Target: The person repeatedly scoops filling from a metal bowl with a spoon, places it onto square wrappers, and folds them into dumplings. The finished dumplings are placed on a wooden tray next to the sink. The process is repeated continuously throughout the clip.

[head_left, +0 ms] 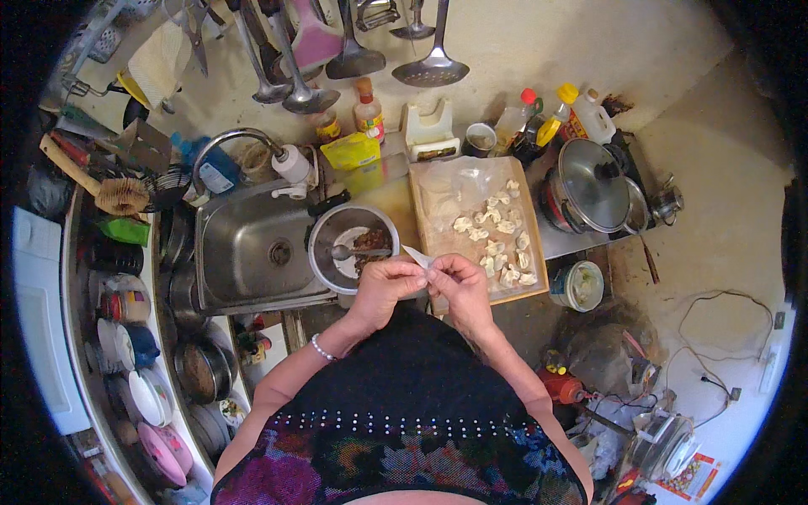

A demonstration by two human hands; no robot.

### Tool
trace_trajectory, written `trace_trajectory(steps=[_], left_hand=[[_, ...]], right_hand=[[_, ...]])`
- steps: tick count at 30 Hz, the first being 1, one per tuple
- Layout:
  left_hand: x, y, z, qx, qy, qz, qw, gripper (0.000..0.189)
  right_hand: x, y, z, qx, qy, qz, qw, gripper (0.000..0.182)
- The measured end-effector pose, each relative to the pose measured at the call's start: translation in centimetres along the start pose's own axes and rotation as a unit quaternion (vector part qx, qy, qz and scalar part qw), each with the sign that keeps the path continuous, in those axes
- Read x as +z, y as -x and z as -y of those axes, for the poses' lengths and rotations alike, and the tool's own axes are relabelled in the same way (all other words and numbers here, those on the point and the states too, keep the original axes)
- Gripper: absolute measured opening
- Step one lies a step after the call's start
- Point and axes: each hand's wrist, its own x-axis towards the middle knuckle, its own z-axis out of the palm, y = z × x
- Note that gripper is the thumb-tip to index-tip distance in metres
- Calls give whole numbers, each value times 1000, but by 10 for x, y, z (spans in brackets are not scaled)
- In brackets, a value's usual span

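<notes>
My left hand [392, 285] and my right hand [459, 289] meet before my chest, pinching a thin pale dough wrapper [417, 256] between the fingertips. One pointed corner of it sticks up; the rest is hidden by the fingers. Just beyond my left hand, a steel bowl [319, 276] holds dark filling, with a metal spoon [344, 252] lying in it. Beyond my right hand is a wooden board [442, 208] with a raised edge, bearing several folded dumplings [495, 247] and a clear plastic sheet [470, 173].
A steel sink [243, 227] with a tap [293, 167] lies left of the bowl. Right of the board, a lidded pot [593, 186] stands on the stove. Bottles [369, 113] line the wall under hanging ladles [432, 68]. An open tub [577, 286] sits below the counter at right.
</notes>
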Motion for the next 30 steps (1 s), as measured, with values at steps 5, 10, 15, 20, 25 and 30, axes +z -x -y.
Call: trace_trajectory(steps=[5,10,15,20,25,30], left_hand=[[-7,-2,15,-37,81,-5,996,7],[-5,-2,12,-89,137,-14,986,5],[-5,-2,13,-103,194,-3,976,5],[-4,-3,16,-97,202,5,975,4],[-1,-3,15,-98,193,3,976,2],[0,-1,16,-36,3,6,999,4]], right_hand=[[-3,-1,-7,27,-1,-14,1000,6],[-4,0,-7,27,-9,-11,1000,2],[-4,4,-8,-21,40,-3,999,8],[-8,7,-14,-48,145,-7,988,7],[-12,6,-12,-62,144,15,988,4],[-16,7,-11,-13,108,31,994,5]])
